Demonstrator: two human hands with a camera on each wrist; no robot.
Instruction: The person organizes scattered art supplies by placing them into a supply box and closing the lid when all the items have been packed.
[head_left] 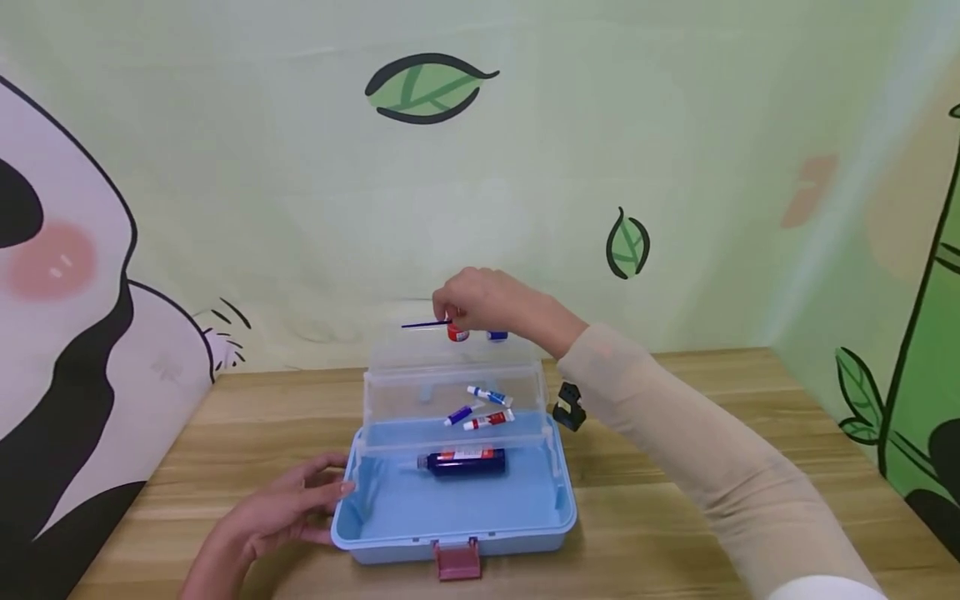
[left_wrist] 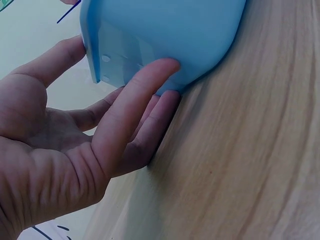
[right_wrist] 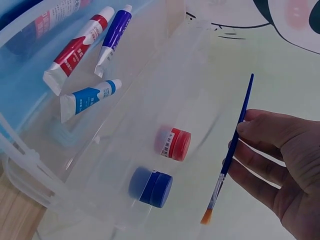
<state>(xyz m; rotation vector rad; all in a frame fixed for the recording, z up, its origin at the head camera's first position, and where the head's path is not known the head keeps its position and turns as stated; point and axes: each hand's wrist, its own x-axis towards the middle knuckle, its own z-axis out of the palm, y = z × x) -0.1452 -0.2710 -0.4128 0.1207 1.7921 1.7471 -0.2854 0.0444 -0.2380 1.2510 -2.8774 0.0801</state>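
Note:
In the right wrist view my right hand [right_wrist: 270,155] pinches a thin paintbrush [right_wrist: 232,142] by its blue handle, orange bristles downward. It holds the brush over the upper clear tray [head_left: 390,350] of an opened blue toolbox [head_left: 450,546]. Near it on that tray stand a red paint jar [right_wrist: 180,144] and a blue paint jar [right_wrist: 157,189]. On the lower clear tray lie a red paint tube [right_wrist: 75,52], a purple tube [right_wrist: 115,37] and a light blue tube [right_wrist: 92,97]. My left hand [head_left: 288,504] touches the toolbox's left side with extended fingers.
A dark blue bottle [head_left: 465,462] lies on its side in the toolbox's base. A pink latch [head_left: 457,560] hangs at the front. Right of the box, a small black object [head_left: 570,407] sits on the wooden table [head_left: 637,517]. A leaf-printed wall [head_left: 525,167] rises behind.

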